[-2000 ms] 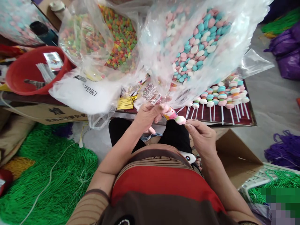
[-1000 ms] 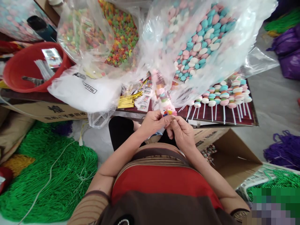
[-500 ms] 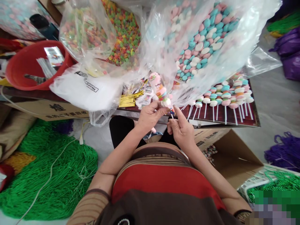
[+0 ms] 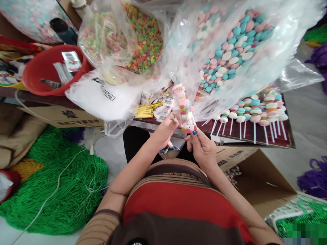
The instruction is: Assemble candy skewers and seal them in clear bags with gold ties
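Observation:
My right hand [image 4: 205, 148] pinches the lower end of a wrapped marshmallow skewer [image 4: 185, 108], where the clear bag with coloured dots gathers around its stick. The skewer points up and away from me, its pink top over the table edge. Just left of it is my left hand [image 4: 165, 132], fingers apart and loosely bent, with nothing visible in them. Beyond that hand lie gold twist ties [image 4: 147, 111] and small printed packets [image 4: 163, 111]. A row of unwrapped candy skewers [image 4: 255, 110] rests at the table's right end, white sticks toward me.
Large clear bags hold pink, blue and white candies [image 4: 224, 61] and coloured candy rings [image 4: 145, 41]. A stack of clear bags [image 4: 102, 98] overhangs the front edge. Further left sits a red basin [image 4: 33, 76]. An open carton [image 4: 268, 180] stands below right; green strands [image 4: 58, 180] cover the floor left.
My left hand has let go of the bagged skewer and moved slightly back from it. My right hand keeps its pinch at the lower end. The camera view has shifted a little.

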`<state>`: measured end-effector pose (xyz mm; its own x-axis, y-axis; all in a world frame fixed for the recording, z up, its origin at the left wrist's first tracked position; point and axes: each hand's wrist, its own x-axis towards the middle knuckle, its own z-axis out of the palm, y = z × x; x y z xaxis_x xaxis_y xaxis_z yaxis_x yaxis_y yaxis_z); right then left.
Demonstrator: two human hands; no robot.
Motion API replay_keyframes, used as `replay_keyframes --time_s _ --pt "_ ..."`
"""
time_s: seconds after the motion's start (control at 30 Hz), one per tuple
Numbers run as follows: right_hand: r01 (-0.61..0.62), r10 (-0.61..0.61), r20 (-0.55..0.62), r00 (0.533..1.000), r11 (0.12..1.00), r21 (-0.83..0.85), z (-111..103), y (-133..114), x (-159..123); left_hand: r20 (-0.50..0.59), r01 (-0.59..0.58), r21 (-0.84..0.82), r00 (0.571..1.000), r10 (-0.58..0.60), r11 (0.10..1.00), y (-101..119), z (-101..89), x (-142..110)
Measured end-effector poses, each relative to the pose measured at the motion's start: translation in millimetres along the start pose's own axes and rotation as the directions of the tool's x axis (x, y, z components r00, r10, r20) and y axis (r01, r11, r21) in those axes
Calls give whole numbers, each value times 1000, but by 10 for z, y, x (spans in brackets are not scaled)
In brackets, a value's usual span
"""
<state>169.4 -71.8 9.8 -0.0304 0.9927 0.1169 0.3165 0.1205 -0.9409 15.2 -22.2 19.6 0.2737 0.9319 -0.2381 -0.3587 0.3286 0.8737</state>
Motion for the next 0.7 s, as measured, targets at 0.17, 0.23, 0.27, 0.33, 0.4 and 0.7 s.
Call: replay_keyframes --time_s 0.17,0.23,0.27,0.33,0.4,0.7 --pt "72 -70 31 997 996 -56 101 42 -22 82 70 -235 995 -52 969 14 195 1" --pt "63 -62 23 998 996 -67 102 42 -18 80 70 -256 995 -51 964 -33 229 -3" --pt "59 -57 25 998 995 -77 78 42 -8 80 68 -257 996 -49 964 -56 226 -10" --pt "83 -72 97 993 990 -110 -24 53 38 68 57 -246 997 -41 968 -84 184 -38" --pt "115 -87 195 977 984 -136 -183 70 119 42 34 -216 999 -25 976 -83 119 -83" --pt "-219 -56 450 891 816 535 -387 -83 365 788 499 -13 538 -298 867 -218 280 -233"
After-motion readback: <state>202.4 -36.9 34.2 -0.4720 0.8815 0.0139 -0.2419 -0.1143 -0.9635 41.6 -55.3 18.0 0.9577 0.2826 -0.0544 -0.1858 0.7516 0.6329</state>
